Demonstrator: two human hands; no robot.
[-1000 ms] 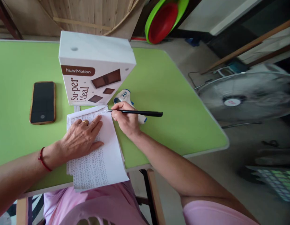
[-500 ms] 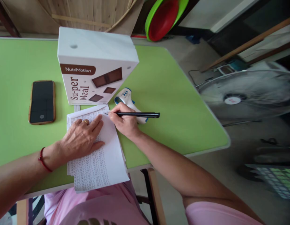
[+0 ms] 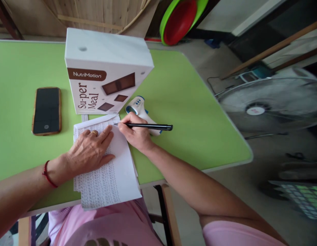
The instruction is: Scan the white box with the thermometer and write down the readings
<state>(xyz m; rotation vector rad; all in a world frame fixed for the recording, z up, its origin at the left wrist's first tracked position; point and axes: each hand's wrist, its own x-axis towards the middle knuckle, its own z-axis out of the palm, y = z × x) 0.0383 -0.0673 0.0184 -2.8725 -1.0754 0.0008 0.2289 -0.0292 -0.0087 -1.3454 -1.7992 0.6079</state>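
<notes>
A black pen (image 3: 155, 126) is pinched in my right hand (image 3: 136, 133), its tip at the upper part of a sheet of paper (image 3: 122, 171). Handwritten lines cover the sheet's left part, and its right part is blank. Other sheets lie beneath it, and its lower end hangs past the table edge. My left hand (image 3: 90, 148) lies flat on the writing with fingers stretched out, a ring on one finger. Its fingertips are close to the pen tip. Just beyond my right hand, a white and blue infrared thermometer (image 3: 138, 104) lies partly hidden behind it.
A white box (image 3: 109, 49) stands on the green table (image 3: 189, 102) just beyond the paper. To the left lies a phone (image 3: 47, 111) in a brown case. A fan (image 3: 258, 106) stands on the right, past the table's edge. Red and green basins (image 3: 180, 22) are at the back.
The pen's rear end has shifted slightly left and down while its tip stays near the same spot. The left hand keeps its place on the paper. The whole view has shifted a little.
</notes>
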